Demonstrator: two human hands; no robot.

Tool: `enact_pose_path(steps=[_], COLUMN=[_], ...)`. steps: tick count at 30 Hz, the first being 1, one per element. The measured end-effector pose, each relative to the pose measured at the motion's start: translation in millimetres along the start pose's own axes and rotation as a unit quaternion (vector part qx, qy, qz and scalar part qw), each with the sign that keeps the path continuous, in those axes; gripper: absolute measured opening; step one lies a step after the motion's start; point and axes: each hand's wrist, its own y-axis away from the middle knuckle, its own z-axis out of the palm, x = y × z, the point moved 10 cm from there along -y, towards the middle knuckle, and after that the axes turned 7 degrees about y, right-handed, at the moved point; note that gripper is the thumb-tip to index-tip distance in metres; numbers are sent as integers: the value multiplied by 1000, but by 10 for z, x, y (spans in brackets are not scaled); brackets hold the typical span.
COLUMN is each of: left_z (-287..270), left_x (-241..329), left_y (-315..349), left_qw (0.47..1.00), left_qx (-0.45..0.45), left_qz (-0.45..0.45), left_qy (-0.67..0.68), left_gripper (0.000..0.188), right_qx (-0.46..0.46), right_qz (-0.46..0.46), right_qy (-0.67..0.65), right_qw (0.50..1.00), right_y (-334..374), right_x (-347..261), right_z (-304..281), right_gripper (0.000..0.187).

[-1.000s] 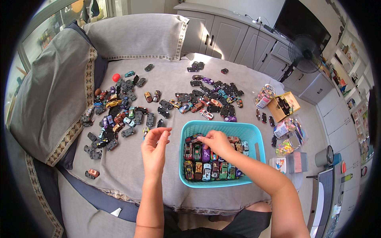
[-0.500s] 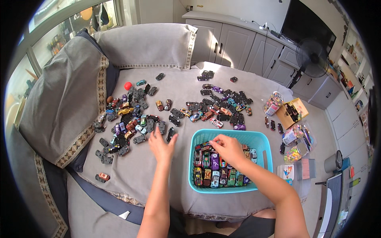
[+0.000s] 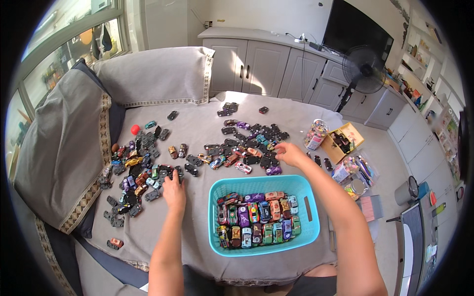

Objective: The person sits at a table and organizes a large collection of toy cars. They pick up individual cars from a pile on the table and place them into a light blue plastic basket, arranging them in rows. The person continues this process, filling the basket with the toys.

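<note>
Head view: left hand (image 3: pixel 175 193), right hand (image 3: pixel 293 155) partly curled, grips unclear; most basketed cars (image 3: pixel 264 211) run lengthwise away from wearer.

Both forearms (image 3: pixel 165 256) are bare, the shorts (image 3: pixel 313 287) dark.

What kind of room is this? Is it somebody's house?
It looks like a living room in somebody's home, though I can't be sure. You can see big grey cushions on a wide seat, a large dark television and a standing fan.
</note>
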Motion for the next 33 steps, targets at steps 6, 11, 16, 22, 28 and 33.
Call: enact_pose_path(steps=[6,11,16,22,28,33], left_z=[-63,-76,10,-652,-787,-786], left_x=[-133,-497,-439,160,186,393], left_y=[-38,36,392,649,817,814], left_qw=[998,978,772,693,678,675], left_qx=[-32,59,-48,-40,-32,-38], left_qz=[-21,-44,-283,-297,-297,-277], left_qy=[42,196,566,656,672,683], left_gripper=[53,39,17,22,27,30], right_qx=[-112,-91,-64,99,195,181], right_qz=[9,-66,-84,-71,-159,-397], right_qy=[103,133,215,136,-174,-22], right_qw=[988,985,971,983,952,900], right_y=[-323,-625,-530,-134,847,1707], right_x=[438,469,409,113,-597,-1319], right_z=[423,745,671,-88,-741,-456], right_gripper=[74,80,62,26,22,20])
